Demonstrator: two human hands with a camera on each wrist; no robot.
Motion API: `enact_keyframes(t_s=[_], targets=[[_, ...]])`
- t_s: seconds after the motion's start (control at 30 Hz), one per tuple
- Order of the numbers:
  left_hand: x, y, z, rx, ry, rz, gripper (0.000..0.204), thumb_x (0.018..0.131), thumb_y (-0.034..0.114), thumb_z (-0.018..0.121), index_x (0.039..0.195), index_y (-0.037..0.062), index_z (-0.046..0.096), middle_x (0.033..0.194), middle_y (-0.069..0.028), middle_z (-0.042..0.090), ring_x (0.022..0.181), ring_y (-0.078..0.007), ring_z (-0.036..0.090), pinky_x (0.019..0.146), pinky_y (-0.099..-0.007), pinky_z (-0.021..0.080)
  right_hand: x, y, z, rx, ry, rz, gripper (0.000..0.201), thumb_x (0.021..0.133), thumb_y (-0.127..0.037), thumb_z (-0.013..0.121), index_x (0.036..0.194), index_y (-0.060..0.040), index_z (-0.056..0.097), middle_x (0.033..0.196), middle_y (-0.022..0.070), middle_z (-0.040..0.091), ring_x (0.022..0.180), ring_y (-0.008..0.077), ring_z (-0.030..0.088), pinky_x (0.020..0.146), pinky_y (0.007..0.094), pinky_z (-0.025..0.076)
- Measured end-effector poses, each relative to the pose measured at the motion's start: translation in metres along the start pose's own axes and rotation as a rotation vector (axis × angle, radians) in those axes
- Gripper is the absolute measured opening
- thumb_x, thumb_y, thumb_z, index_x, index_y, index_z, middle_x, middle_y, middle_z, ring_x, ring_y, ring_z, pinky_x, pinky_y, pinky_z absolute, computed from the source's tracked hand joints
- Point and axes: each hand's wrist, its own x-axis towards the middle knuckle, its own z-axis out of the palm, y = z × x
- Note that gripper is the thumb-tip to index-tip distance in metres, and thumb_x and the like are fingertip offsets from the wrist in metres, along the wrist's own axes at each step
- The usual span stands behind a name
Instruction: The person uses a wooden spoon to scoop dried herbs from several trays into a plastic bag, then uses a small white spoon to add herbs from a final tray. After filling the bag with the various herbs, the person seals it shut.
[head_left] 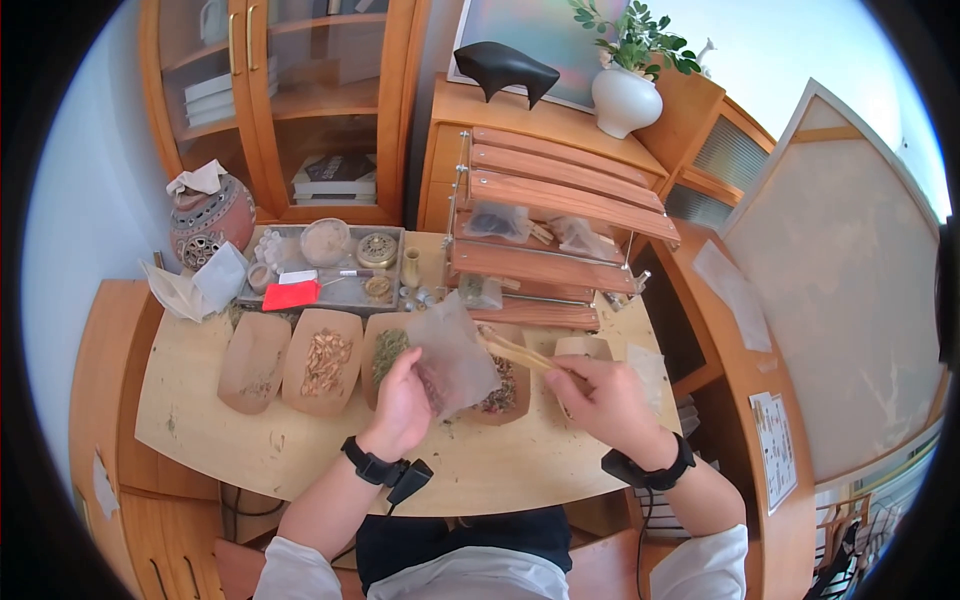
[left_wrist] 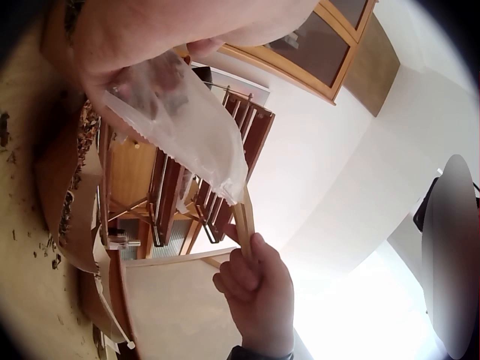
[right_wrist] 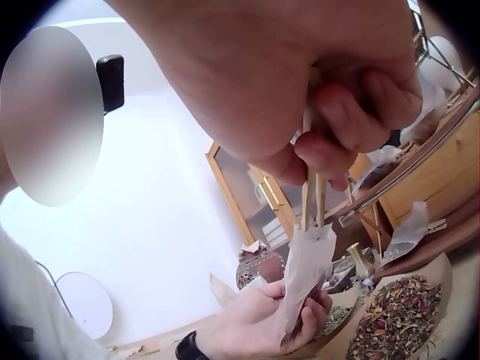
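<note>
My left hand [head_left: 398, 408] holds a translucent pouch [head_left: 456, 355], which has some dark bits inside low down. Wooden tweezers [head_left: 522, 350] are pinched in my right hand [head_left: 615, 402], and their tips reach into the pouch's mouth in the right wrist view. Beneath the pouch sits a paper tray of mixed dried flowers and herbs [right_wrist: 397, 315]. Partly hidden behind my left hand is a tray of green dried leaves [head_left: 390, 347]. Further left stand a tray of orange-brown pieces [head_left: 328, 362] and a tray with a few scraps [head_left: 250, 365].
A slatted wooden rack [head_left: 550, 235] holding small bags stands behind the trays. At the back left, a grey tray [head_left: 345, 292] carries dishes and a red packet [head_left: 292, 292], beside a patterned pot [head_left: 210, 215]. Another paper tray [head_left: 583, 347] lies behind my right hand. Crumbs dot the table [head_left: 300, 460].
</note>
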Motion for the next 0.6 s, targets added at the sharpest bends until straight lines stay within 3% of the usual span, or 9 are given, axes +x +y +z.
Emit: enact_keyframes(t_s=[0.07, 0.17, 0.27, 0.37, 0.47, 0.6], targets=[[0.0, 0.002, 0.0, -0.027, 0.034, 0.026, 0.049, 0.1, 0.036, 0.042, 0.139, 0.0059, 0.043, 0.136, -0.0073, 0.054, 0.126, -0.0227, 0.051, 0.107, -0.0412, 0.039, 0.002, 0.01, -0.002, 0.036, -0.034, 0.14, 0.021, 0.089, -0.027, 0.067, 0.096, -0.0081, 0.074, 0.069, 0.015, 0.066, 0.059, 0.0328, 0.064, 0.057, 0.039, 0.052], [-0.001, 0.005, 0.001, -0.072, 0.078, 0.087, 0.049, 0.099, 0.037, 0.046, 0.137, 0.007, 0.045, 0.134, -0.0064, 0.055, 0.124, -0.0229, 0.053, 0.105, -0.0419, 0.041, 0.007, 0.03, 0.003, -0.071, -0.084, 0.112, 0.024, 0.09, -0.029, 0.063, 0.094, -0.0083, 0.074, 0.07, 0.0162, 0.066, 0.064, 0.0354, 0.065, 0.061, 0.0425, 0.052], [0.0, 0.007, -0.001, -0.089, 0.067, 0.121, 0.05, 0.1, 0.038, 0.044, 0.138, 0.0068, 0.044, 0.137, -0.007, 0.054, 0.127, -0.0234, 0.051, 0.107, -0.0416, 0.039, 0.012, 0.057, 0.017, -0.229, -0.322, 0.014, 0.025, 0.09, -0.03, 0.06, 0.089, -0.0079, 0.072, 0.071, 0.0161, 0.067, 0.069, 0.0376, 0.066, 0.065, 0.0458, 0.053], [0.002, 0.005, -0.003, -0.099, 0.078, 0.134, 0.051, 0.1, 0.038, 0.042, 0.14, 0.0068, 0.043, 0.139, -0.0069, 0.053, 0.129, -0.0237, 0.05, 0.11, -0.0414, 0.037, 0.022, 0.051, 0.032, -0.234, -0.252, -0.015, 0.025, 0.09, -0.029, 0.059, 0.083, -0.0076, 0.071, 0.072, 0.0162, 0.067, 0.069, 0.0377, 0.066, 0.065, 0.0473, 0.054], [0.002, 0.005, -0.002, -0.094, 0.073, 0.146, 0.053, 0.099, 0.039, 0.045, 0.14, 0.0053, 0.043, 0.137, -0.0073, 0.054, 0.128, -0.0249, 0.05, 0.108, -0.0422, 0.037, 0.033, 0.04, 0.048, -0.277, -0.28, -0.046, 0.026, 0.092, -0.032, 0.061, 0.095, -0.0089, 0.072, 0.076, 0.0158, 0.068, 0.073, 0.0363, 0.066, 0.068, 0.0454, 0.053], [0.002, 0.006, -0.001, -0.087, 0.068, 0.141, 0.054, 0.099, 0.04, 0.046, 0.14, 0.005, 0.042, 0.138, -0.0077, 0.053, 0.129, -0.0251, 0.049, 0.109, -0.0422, 0.037, 0.033, 0.043, 0.071, -0.324, -0.171, -0.107, 0.026, 0.09, -0.029, 0.057, 0.079, -0.0099, 0.071, 0.071, 0.015, 0.068, 0.068, 0.0358, 0.067, 0.065, 0.047, 0.054]])
